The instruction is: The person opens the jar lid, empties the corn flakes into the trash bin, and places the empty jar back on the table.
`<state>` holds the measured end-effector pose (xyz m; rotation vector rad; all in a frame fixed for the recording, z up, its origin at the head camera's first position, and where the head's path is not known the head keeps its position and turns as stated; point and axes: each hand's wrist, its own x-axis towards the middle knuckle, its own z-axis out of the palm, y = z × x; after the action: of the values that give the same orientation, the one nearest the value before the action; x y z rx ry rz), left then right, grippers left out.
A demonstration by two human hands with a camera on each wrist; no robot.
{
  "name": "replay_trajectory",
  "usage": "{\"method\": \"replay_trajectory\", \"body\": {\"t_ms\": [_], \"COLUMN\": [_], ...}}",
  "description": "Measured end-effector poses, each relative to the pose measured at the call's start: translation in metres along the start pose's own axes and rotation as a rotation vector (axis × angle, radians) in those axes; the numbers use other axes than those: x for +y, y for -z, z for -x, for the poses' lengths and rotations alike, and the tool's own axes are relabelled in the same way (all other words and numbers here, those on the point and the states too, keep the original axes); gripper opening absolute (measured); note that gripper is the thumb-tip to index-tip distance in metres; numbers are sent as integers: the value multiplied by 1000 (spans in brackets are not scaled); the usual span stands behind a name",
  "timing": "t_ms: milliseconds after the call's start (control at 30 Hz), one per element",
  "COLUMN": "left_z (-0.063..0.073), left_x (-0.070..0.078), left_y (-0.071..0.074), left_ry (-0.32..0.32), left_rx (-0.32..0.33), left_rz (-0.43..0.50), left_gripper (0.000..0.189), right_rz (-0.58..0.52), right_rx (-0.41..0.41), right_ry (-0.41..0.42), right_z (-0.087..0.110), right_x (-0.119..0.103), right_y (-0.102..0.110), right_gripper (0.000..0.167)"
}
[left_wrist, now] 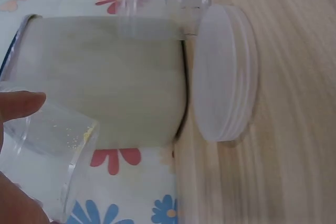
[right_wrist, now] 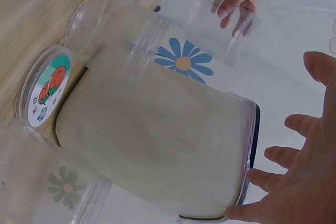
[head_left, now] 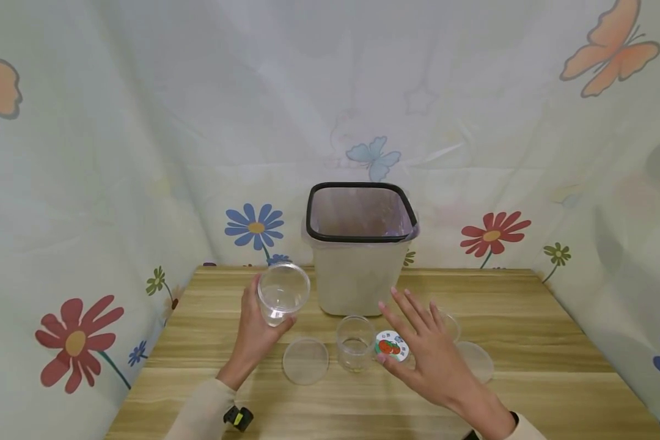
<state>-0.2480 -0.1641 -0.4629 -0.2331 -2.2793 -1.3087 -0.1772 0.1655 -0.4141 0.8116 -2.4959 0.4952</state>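
Observation:
My left hand [head_left: 253,333] holds a clear plastic jar [head_left: 282,288] up off the table, with fingers and thumb round its sides and its mouth tilted toward the head camera. In the left wrist view this jar [left_wrist: 50,156] has small yellowish specks near its base. My right hand [head_left: 434,360] holds nothing; its fingers are spread, and in the right wrist view this hand [right_wrist: 302,177] shows beside the bin. Between the hands stands a second clear jar [head_left: 355,348]. Next to it lies a lid with a tomato picture label [head_left: 392,346].
A pale bin [head_left: 357,275] with a black rim and a liner stands at the back middle. One translucent lid [head_left: 305,362] lies left of the standing jar, another lid [head_left: 477,360] at the right. A further clear jar [right_wrist: 26,166] is partly hidden by the right hand in the head view.

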Motion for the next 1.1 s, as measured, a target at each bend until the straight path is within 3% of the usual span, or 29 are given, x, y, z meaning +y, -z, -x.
{"method": "replay_trajectory", "body": {"t_ms": [333, 467, 700, 1100], "left_z": [3, 4, 8, 10], "left_x": [-24, -32, -42, -51], "left_y": [-11, -16, -23, -28], "left_ry": [112, 125, 79, 136], "left_rx": [-25, -26, -52, -163], "left_rz": [4, 2, -66, -131], "left_gripper": [116, 115, 113, 112], "right_rz": [-9, -4, -10, -33], "right_rx": [8, 17, 11, -24], "right_ry": [-10, -8, -20, -38], "right_z": [6, 8, 11, 14], "right_x": [-1, 0, -1, -3], "right_y": [-5, -7, -10, -11], "right_gripper": [76, 77, 79, 76]}}
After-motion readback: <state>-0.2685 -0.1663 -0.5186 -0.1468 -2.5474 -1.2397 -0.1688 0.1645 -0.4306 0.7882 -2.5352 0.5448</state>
